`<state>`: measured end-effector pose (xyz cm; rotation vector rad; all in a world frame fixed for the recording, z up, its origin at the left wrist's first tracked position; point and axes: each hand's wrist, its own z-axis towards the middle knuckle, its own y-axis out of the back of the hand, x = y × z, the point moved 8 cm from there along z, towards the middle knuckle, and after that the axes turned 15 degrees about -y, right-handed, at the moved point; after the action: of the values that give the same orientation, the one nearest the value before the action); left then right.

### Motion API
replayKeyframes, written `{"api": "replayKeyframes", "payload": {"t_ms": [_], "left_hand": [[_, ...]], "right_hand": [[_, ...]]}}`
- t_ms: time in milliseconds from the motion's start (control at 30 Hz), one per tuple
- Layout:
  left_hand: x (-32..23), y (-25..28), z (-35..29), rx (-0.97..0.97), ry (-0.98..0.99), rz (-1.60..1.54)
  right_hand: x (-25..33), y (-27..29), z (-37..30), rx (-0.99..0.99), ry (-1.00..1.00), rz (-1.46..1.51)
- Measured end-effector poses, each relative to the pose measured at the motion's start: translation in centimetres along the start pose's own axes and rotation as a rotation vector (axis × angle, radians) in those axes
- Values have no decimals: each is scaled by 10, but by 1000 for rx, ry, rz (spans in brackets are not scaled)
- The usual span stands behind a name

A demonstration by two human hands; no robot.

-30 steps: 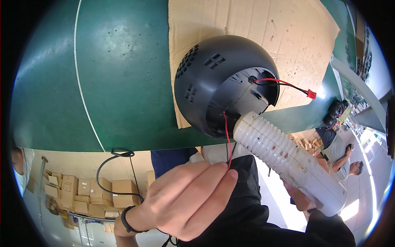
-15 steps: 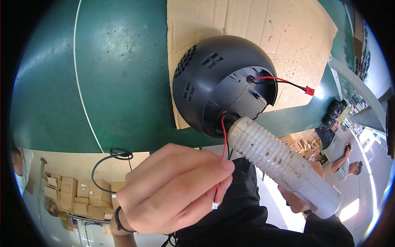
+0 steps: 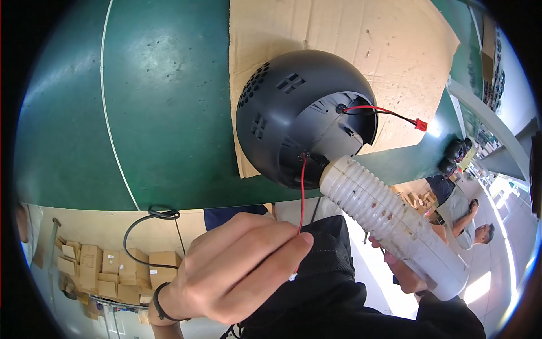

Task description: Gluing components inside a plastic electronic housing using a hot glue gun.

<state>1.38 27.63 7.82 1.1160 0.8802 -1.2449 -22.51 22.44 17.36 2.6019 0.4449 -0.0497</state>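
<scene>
A round black plastic housing [image 3: 268, 110] with vent holes rests on a cardboard sheet, its cut-out side facing me. From one hole inside it runs a thin red wire [image 3: 302, 195]. My left hand [image 3: 243, 268] pinches that wire between thumb and forefinger, and a small white plug [image 3: 292, 277] peeks out below the fingers. My right hand [image 3: 403, 274] is wrapped round a white ribbed electric screwdriver [image 3: 395, 226], mostly hidden behind it. The screwdriver's dark tip reaches the lower edge of the cut-out; its exact contact is hidden. A red plug [image 3: 420, 124] hangs from a second red and black wire pair.
The cardboard sheet [image 3: 406, 51] lies on a green table [image 3: 169, 113]. A black cable [image 3: 132, 243] loops over the near table edge. Stacked cartons [image 3: 113, 271] stand below at left. Black round parts [image 3: 454, 155] sit at the right; a person [image 3: 466, 217] stands beyond.
My left hand has shifted slightly down and left, drawing the red wire straighter. The screwdriver has moved slightly right, and more of my right hand's fingers shows beside it.
</scene>
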Motion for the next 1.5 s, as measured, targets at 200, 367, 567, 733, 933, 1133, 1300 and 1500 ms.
{"api": "replayKeyframes", "payload": {"t_ms": [200, 367, 567, 733, 933, 1133, 1300, 1500], "left_hand": [[5, -13, -2, 20, -15, -21], [4, -14, 4, -11, -63, -41], [-3, 2, -4, 90, 53, -5], [10, 73, -69, 30, 454, -195], [79, 169, -179, 112, 775, 268], [53, 86, 11, 307, 290, 184], [26, -21, 87, 687, -108, 435], [22, -62, 102, 810, -162, 586]], "right_hand": [[10, 4, 13, -13, 0, -65], [42, 14, 36, -46, -27, -141], [47, 29, 23, -103, -15, 249], [40, 56, -6, -191, -142, 689], [7, 16, 5, -257, 207, 902], [-60, -64, 22, -48, 136, 1696], [-84, -88, 18, 43, 482, 2152], [-132, -151, 10, -81, 828, 2617]]}}
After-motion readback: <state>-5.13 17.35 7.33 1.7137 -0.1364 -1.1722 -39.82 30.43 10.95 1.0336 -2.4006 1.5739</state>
